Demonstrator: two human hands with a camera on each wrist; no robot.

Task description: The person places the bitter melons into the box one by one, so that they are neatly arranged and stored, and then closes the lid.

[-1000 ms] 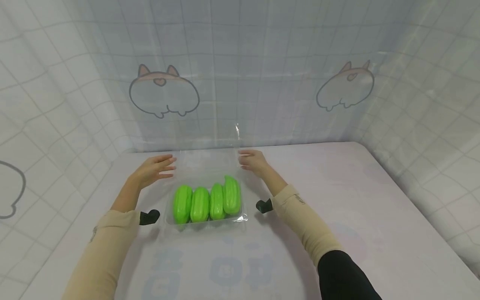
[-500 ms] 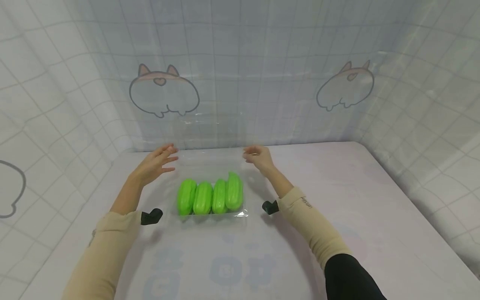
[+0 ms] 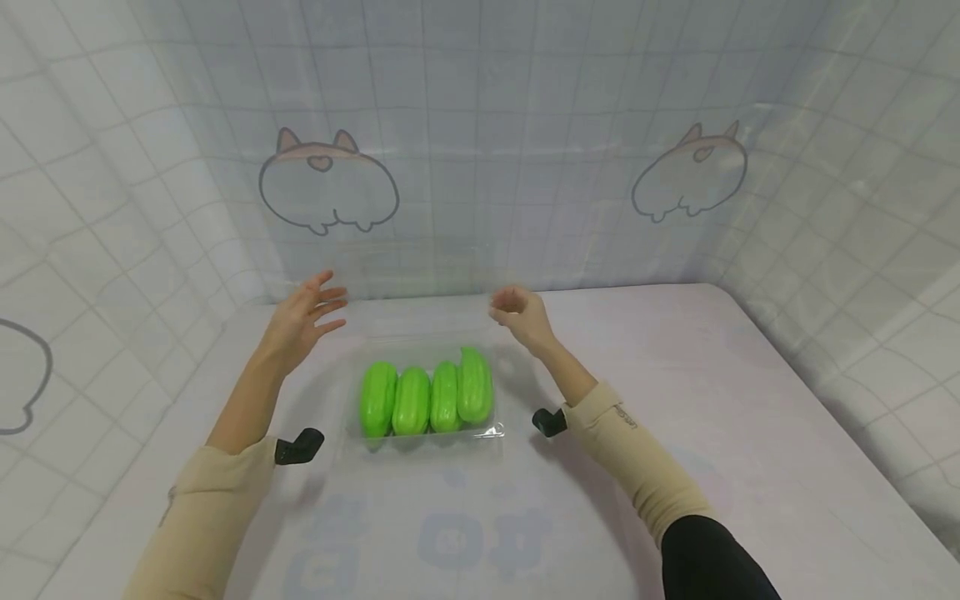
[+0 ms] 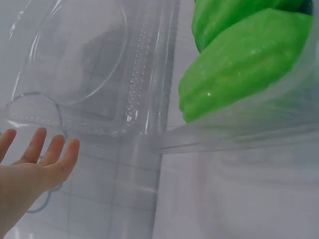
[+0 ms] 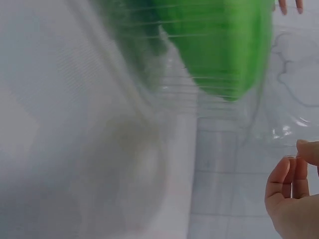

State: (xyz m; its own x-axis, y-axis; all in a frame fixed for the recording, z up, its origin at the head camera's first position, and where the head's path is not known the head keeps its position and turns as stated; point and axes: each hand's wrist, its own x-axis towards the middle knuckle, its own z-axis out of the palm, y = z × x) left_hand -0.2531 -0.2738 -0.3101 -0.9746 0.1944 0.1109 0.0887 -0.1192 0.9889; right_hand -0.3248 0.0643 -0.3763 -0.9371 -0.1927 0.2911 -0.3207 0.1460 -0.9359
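A clear plastic clamshell box (image 3: pixel 495 430) holds several plump, bright green, ridged vegetable-shaped pieces (image 3: pixel 412 402) lying side by side. Its transparent lid (image 4: pixel 99 55) stands raised on the far side and is hard to make out in the head view. At the lid's right edge, my right hand (image 3: pixel 522 317) pinches the thin plastic between thumb and fingertips, as the right wrist view (image 5: pixel 294 199) shows. My left hand (image 3: pixel 300 317) is off the lid's left side, fingers spread and fairly straight, holding nothing. In the left wrist view its fingertips (image 4: pixel 72 147) lie just beyond the lid's rim.
The box rests on a pale tabletop (image 3: pixel 675 400) with faint printed lettering in front of it. A sheet wall (image 3: pixel 510 150) with a grid pattern and animal drawings rises right behind the table's far edge. Dark wrist mounts (image 3: pixel 300 447) stick out from both sleeves.
The box with the green pieces has shifted slightly to the right. My right hand's fingers have curled in at the lid's edge. My left hand has risen and moved away from the lid.
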